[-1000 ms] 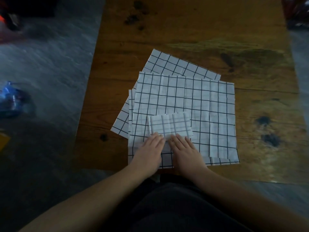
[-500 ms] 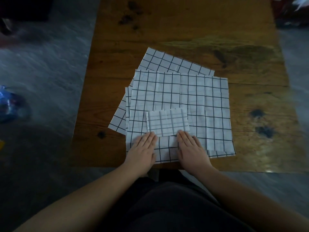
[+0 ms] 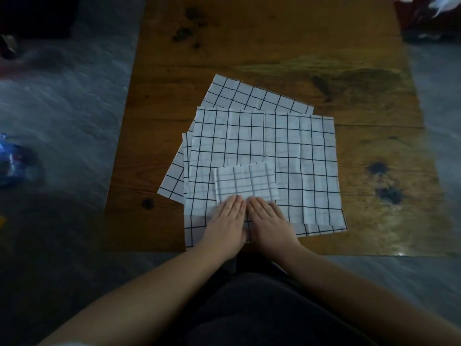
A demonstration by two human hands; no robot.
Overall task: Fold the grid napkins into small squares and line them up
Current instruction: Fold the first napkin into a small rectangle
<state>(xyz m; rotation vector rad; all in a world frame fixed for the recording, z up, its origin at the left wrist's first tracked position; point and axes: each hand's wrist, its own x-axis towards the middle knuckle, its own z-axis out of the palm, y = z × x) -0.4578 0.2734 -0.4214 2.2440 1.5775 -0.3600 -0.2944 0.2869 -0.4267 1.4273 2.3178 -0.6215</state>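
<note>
the left hand [image 3: 225, 222] and right hand [image 3: 270, 221] lie flat side by side, fingers straight, pressing the near edge of the folded napkin [image 3: 245, 182]. it sits on a fanned stack of unfolded napkins [image 3: 299, 146] on the wooden counter [image 3: 287, 41]. a blue object [image 3: 10, 161] lies on the floor to the left.

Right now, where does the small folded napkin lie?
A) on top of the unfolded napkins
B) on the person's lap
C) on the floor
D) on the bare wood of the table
A: the folded napkin lies on the unfolded napkins, their grid showing beyond its left, far and right edges.
</note>
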